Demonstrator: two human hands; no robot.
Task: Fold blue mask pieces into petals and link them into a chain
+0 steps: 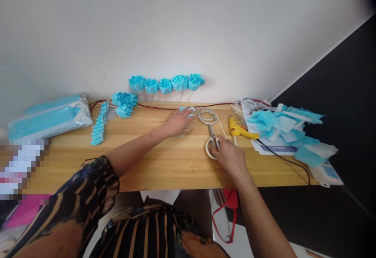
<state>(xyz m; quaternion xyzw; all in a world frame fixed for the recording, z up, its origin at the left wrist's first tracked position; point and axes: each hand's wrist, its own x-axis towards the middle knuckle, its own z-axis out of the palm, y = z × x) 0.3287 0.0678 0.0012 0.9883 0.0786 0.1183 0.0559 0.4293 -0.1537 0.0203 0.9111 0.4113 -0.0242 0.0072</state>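
My left hand (pixel 179 123) lies over small blue pieces (pixel 191 110) at the middle of the wooden table, its fingers stretched out; bits of blue show at its fingertips and below the palm. Most of these pieces are hidden under the hand. In my right hand (pixel 230 153) are the white-handled scissors (pixel 210 148), blades pointing away from me. Just beyond the blades lies a coil of pale cord (pixel 207 116). A yellow glue gun (pixel 241 130) rests right of the scissors.
Several blue flowers (pixel 165 85) lean against the wall, with more blue flowers (pixel 124 104) at the left beside a row of folded blue pieces (pixel 100 125). Plastic-wrapped blue packs (pixel 53 115) lie far left. Cut blue scraps (pixel 289 127) and a power strip (pixel 326 173) are at the right.
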